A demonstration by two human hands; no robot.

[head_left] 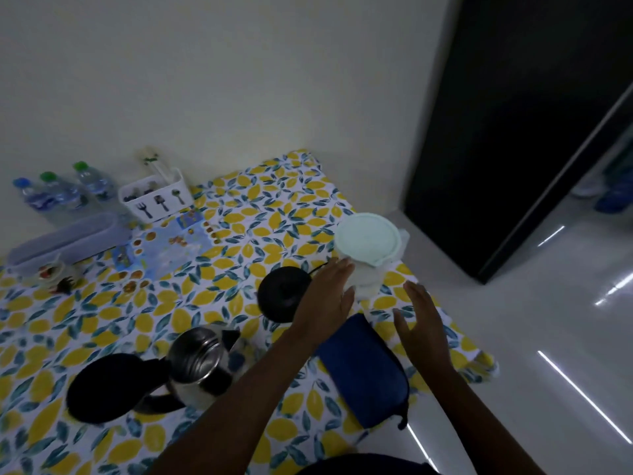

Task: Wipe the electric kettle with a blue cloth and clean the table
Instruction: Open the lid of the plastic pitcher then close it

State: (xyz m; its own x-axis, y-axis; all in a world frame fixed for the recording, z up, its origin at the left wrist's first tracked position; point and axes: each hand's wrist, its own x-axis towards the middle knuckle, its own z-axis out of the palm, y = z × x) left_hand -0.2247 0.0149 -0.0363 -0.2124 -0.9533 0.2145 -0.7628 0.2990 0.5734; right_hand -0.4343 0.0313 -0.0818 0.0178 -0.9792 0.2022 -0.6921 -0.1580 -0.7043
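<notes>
The steel electric kettle (197,366) stands at the near left of the lemon-print table (239,207), its black lid (102,389) swung open to the left. Its round black base (279,294) sits further back, with a cord behind it. A dark blue flat soft item (364,370), cloth or pouch, lies near the right edge. My left hand (327,298) reaches over the base, its straight fingers against the side of a white lidded container (368,240). My right hand (423,320) hovers open on the container's other side, not touching it.
A white cutlery caddy (156,198), three water bottles (61,192) and a long clear box (68,240) line the back left by the wall. A printed sheet (171,243) and small items (56,277) lie near them. A dark door (513,132) and glossy floor (548,337) are at right.
</notes>
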